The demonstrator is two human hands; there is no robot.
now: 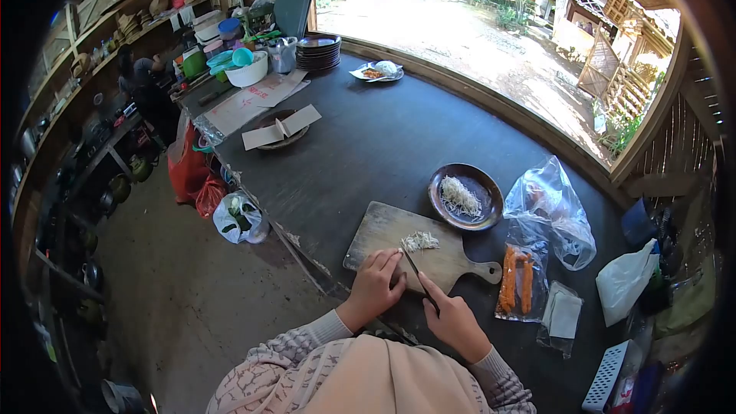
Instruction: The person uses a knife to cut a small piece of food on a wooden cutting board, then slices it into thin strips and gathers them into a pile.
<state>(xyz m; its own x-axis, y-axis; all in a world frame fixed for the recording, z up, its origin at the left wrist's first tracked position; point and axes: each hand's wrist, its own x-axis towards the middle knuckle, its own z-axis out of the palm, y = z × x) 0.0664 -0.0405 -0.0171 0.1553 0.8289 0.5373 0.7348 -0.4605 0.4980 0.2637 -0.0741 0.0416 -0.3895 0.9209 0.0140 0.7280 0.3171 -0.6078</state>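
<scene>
My right hand (456, 323) grips a knife (412, 263), its blade pointing away from me over the wooden cutting board (382, 226). Just left of the blade, my left hand (374, 285) presses down on the board with its fingers curled together. A pale bit shows at its fingertips, but the rest of what it holds is hidden. Past the blade lies a small heap of chopped whitish shreds (420, 241). More pale shreds (460, 195) sit in a dark brown plate (494, 211) behind the board.
Right of the board lie a packet of orange sticks (515, 284), clear plastic bags (550, 211) and a small white packet (563, 314). Farther back are a plate of food (377, 72), stacked dark plates (318, 54) and cardboard pieces (264, 136). Another person (146, 80) is at far left.
</scene>
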